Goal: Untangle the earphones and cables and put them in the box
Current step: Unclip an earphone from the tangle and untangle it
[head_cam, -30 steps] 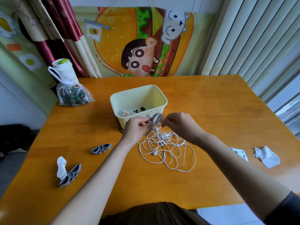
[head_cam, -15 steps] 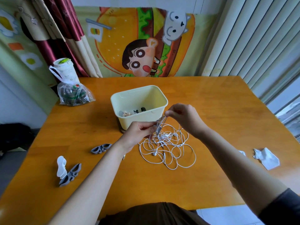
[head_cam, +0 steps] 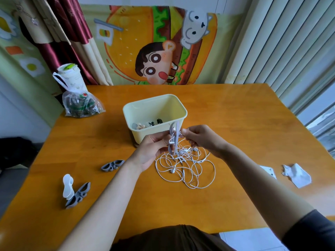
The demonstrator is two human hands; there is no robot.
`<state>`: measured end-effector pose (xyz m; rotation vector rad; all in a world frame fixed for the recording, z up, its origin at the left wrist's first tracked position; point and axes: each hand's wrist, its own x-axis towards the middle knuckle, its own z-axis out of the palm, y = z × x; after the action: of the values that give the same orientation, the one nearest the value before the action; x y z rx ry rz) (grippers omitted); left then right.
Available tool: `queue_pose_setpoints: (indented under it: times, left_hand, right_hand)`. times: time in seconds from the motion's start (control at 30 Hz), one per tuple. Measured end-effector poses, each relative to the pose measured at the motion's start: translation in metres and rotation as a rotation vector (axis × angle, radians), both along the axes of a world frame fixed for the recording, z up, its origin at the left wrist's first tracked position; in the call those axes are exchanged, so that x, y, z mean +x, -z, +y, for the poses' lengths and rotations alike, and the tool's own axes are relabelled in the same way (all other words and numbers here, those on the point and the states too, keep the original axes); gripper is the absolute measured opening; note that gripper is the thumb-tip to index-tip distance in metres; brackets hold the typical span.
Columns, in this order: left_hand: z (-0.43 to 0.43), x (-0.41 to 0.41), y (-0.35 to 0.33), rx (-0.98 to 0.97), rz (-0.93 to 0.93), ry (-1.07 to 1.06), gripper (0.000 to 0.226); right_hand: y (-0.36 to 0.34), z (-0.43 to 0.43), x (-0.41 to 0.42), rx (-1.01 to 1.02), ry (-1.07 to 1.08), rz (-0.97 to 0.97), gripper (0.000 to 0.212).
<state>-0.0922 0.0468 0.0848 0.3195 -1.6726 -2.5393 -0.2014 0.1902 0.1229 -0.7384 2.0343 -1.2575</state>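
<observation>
The box (head_cam: 143, 132) stands on the table (head_cam: 235, 115), the tangled cables (head_cam: 188, 171) just before it. A bag (head_cam: 81, 104) lies behind at left, paper scraps (head_cam: 297, 175) at right.

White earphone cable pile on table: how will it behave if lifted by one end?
Likely floppy: the white earphone cable lies in loose loops and hangs limp from the grey winder held by left hand and right hand. Probably light, being thin. Crossed loops may snag and lift together.

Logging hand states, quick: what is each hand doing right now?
Left hand: grips the grey cable winder, white earphone cable hanging from it.
Right hand: pinches the same winder's upper end.
</observation>
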Motion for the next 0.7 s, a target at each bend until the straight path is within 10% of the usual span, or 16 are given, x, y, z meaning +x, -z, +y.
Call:
queue_pose_setpoints:
  times: [0.4,0.7]
  left_hand:
    - [0.004,-0.025,0.005,0.297,-0.031,-0.478,0.018]
    - [0.002,-0.015,0.021,-0.845,-0.028,-0.597,0.028]
  right_hand:
    - [0.030,-0.016,0.046,-0.078,0.164,0.099,0.031]
    - [0.012,-0.007,0.044,0.092,0.021,0.331,0.027]
